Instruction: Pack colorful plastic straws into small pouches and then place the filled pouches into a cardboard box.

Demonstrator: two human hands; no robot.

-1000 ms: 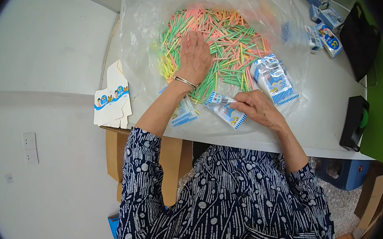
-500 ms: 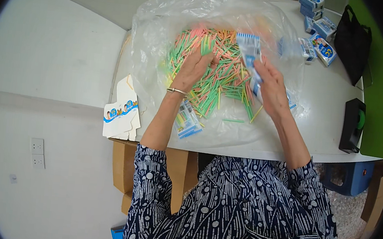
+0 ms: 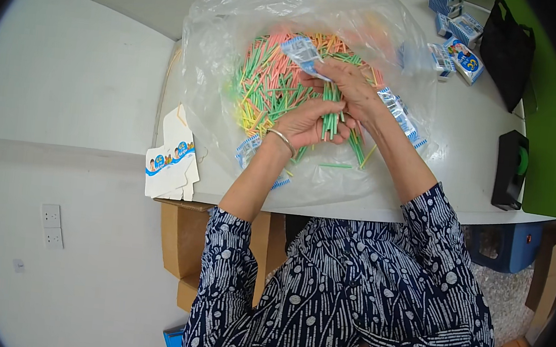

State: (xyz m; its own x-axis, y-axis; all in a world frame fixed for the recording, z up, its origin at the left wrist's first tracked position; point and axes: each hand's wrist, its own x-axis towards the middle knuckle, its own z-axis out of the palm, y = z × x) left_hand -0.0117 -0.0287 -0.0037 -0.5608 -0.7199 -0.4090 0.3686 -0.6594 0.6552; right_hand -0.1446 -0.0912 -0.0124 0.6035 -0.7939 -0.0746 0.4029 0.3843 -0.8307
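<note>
A heap of thin pastel sticks (image 3: 271, 72) in pink, green, yellow and orange lies on a spread clear plastic bag (image 3: 214, 40). Over its near part, my left hand (image 3: 306, 121) is closed round a small bundle of mostly green sticks (image 3: 330, 119). Just above it, my right hand (image 3: 353, 90) grips a blue-and-white plastic packet (image 3: 301, 52), and its fingers also meet the top of the bundle. Whether the packet holds anything is unclear. Another packet (image 3: 401, 115) lies beside my right wrist, and a further packet (image 3: 248, 149) is partly hidden by my left forearm.
Several blue-and-white packs (image 3: 463, 57) and a black bag (image 3: 506, 58) are at the far right of the white table (image 3: 458, 184). A black tape dispenser (image 3: 511, 170) stands at the right edge. Flattened printed cardboard (image 3: 174, 157) sits at the left corner, above a brown carton (image 3: 181, 241).
My right hand has moved left with the packet, meeting my left hand. My left hand has come down and right from the heap with a bundle of green sticks. The view has shifted slightly.
</note>
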